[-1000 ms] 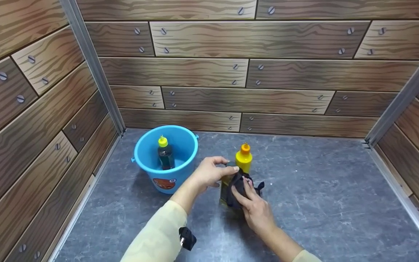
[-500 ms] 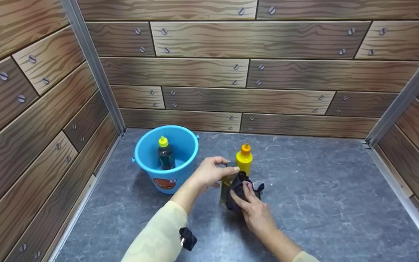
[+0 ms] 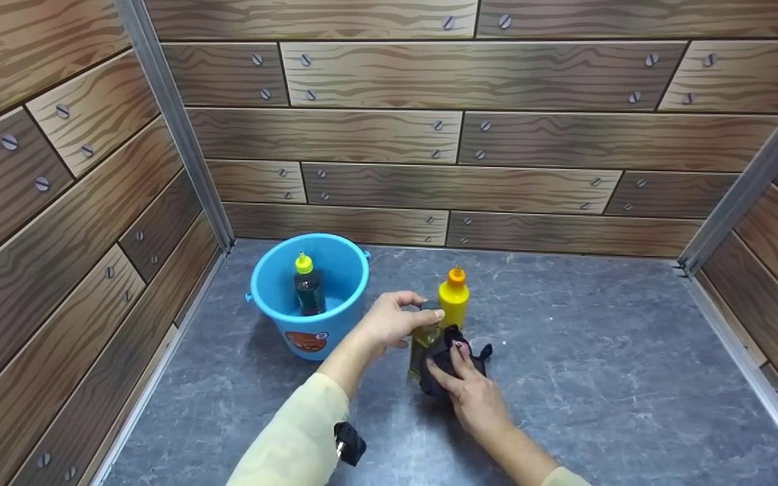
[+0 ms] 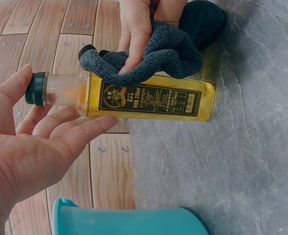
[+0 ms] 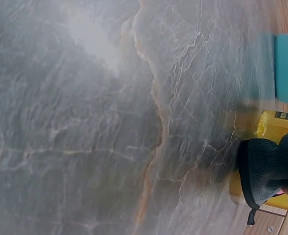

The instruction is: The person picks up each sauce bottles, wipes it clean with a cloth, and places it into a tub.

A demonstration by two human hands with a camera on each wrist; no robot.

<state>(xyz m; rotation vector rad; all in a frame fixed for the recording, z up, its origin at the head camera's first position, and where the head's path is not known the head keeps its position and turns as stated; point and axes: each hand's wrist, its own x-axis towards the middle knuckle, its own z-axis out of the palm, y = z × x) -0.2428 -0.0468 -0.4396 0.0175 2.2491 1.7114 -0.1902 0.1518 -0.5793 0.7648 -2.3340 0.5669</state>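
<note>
**We Steadied the Capped Bottle [image 4: 134, 100]**

It was upright, right of the blue bucket [image 3: 342, 329] and nearer than the yellow bottle [image 3: 454, 302]. Our left hand [image 3: 387, 325] pinched its cap [image 4: 35, 89]; our right hand [image 3: 475, 397] gripped a dark cloth [image 4: 180, 49] against its side, some fingers hidden. Wiping well, we judged, needed a firm top hold and even pressure. Only the left wrist view gave us the label [image 4: 151, 101] clearly.
</note>
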